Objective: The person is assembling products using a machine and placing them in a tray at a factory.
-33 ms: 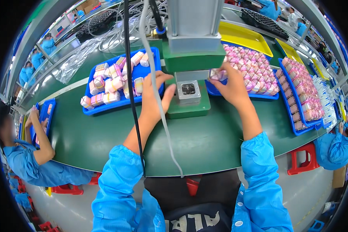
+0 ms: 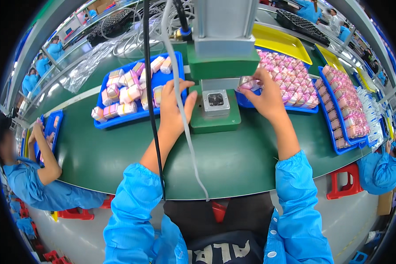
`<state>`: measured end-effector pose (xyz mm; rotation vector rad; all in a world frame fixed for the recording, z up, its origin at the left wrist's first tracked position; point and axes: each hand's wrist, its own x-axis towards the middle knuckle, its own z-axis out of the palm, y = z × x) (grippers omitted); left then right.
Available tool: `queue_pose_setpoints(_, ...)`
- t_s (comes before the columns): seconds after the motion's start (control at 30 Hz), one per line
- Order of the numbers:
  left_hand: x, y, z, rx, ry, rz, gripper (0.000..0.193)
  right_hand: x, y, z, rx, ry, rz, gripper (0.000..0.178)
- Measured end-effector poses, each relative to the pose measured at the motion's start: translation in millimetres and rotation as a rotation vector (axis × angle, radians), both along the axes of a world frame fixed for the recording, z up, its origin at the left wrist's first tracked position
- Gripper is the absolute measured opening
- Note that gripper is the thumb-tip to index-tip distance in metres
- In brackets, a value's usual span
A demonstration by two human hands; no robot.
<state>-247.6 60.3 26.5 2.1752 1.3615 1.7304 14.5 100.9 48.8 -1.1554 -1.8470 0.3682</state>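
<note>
My right hand [image 2: 267, 94] pinches a small pink-and-white wrapped block [image 2: 247, 82] with a silvery end, between thumb and fingertips. It holds the block over the near left corner of the right blue tray [image 2: 290, 108], beside the press. My left hand [image 2: 174, 105] is open, thumb and fingers apart, at the left side of the green press base [image 2: 215, 126]. On that base sits a square metal fixture [image 2: 217, 110] with a dark recess, under the raised green press head [image 2: 224, 66]. Left of my left hand, a blue tray [image 2: 138, 117] holds loose wrapped blocks [image 2: 130, 94].
Rows of blocks [image 2: 288, 79] fill the right tray, with a yellow tray [image 2: 281, 42] behind. Stacked blue trays [image 2: 334, 136] stand farther right. A black cable [image 2: 150, 88] and a grey hose [image 2: 185, 127] hang before my left arm. A co-worker [image 2: 35, 180] sits at left.
The view has shifted very slightly. My left hand is a touch farther left of the press base; my right hand keeps its hold on the block.
</note>
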Motion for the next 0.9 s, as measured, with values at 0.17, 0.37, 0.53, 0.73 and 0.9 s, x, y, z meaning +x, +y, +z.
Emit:
queue_pose_setpoints(0.17,0.6,3.7,-5.2,0.016,-0.01,0.001,0.02,-20.2,-5.1,1.0,-0.245,0.586,0.381,0.053)
queue_pose_setpoints(0.37,9.9,-2.0,-1.6,-0.156,-0.124,-0.12,0.028,-33.5,-8.4,-1.1,-0.296,0.691,0.386,0.044)
queue_pose_setpoints(0.53,19.3,-4.6,5.9,-0.12,-0.086,-0.199,0.03,-58.1,-20.3,-3.7,-0.317,0.668,0.432,0.04)
queue_pose_setpoints(0.73,27.6,0.1,4.3,-0.355,-0.252,-0.244,0.032,-58.8,-17.8,-8.4,-0.353,0.61,0.433,0.037)
queue_pose_setpoints(0.9,24.5,4.0,-0.5,-0.416,-0.229,-0.246,0.033,-54.2,-13.0,-13.7,-0.217,0.469,0.427,0.04)
